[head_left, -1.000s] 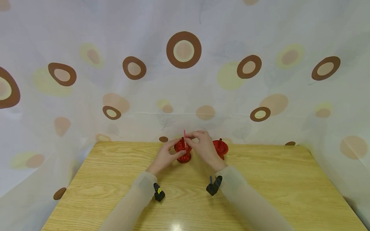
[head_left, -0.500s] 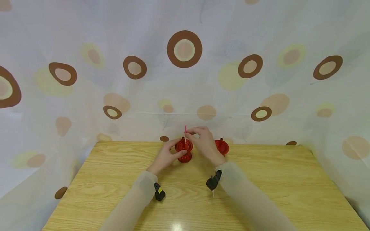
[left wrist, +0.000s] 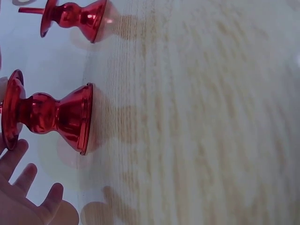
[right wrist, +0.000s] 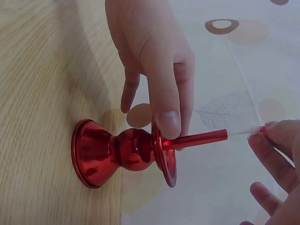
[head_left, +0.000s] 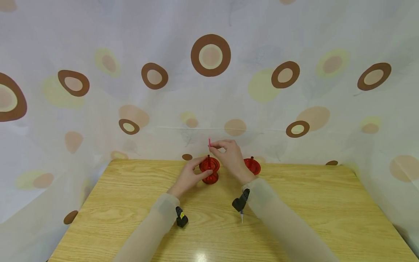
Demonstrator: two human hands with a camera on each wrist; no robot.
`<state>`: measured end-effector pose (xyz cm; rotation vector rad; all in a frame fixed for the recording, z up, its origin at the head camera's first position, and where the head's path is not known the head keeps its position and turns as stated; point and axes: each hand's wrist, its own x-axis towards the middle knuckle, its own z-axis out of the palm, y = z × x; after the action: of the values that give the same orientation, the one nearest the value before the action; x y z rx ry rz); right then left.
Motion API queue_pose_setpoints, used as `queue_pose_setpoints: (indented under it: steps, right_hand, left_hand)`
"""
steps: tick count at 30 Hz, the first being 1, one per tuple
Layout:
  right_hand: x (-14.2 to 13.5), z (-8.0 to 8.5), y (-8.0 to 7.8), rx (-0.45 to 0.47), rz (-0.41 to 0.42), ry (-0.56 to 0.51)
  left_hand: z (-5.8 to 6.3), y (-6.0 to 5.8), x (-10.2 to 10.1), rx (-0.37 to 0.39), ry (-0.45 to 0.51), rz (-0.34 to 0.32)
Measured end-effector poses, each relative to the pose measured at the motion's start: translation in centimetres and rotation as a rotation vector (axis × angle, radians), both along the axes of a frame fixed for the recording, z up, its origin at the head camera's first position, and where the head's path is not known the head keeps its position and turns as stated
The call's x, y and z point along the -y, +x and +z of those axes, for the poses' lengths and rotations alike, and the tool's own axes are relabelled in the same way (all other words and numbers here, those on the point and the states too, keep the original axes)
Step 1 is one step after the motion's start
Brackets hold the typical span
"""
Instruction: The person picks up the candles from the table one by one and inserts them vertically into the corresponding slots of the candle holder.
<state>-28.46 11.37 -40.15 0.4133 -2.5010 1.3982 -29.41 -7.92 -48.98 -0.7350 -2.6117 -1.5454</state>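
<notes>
A shiny red candlestick (head_left: pixel 210 177) with a round dish and a thin upright tube stands near the table's back edge. My left hand (head_left: pixel 190 175) grips its dish, the thumb on the near side; in the right wrist view the thumb lies over the dish rim beside the tube (right wrist: pixel 201 138). Above the tube my right hand (head_left: pixel 230 160) pinches a thin stick, its pink end (head_left: pixel 210 142) upright between thumb and fingertips. In the right wrist view the stick's white shaft (right wrist: pixel 240 133) runs to the tube's open top.
A second red candlestick (head_left: pixel 252 167) stands to the right, partly behind my right hand and forearm. A small thin blue-and-white object (head_left: pixel 242 216) lies on the wooden table (head_left: pixel 294 211) below my right wrist. A patterned cloth (head_left: pixel 170 109) hangs behind.
My right hand has risen with the stick, which now stands higher above the candlestick's tube. My left hand keeps its grip on the dish.
</notes>
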Motion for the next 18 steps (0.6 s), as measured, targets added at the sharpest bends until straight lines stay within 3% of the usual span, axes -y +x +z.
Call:
queue_pose_setpoints:
  steps: [18]
  right_hand:
    - [0.55,-0.45,-0.67,-0.007,0.001,-0.029]
  left_hand:
    - [-0.21,-0.24,-0.03,-0.008,0.001,0.005]
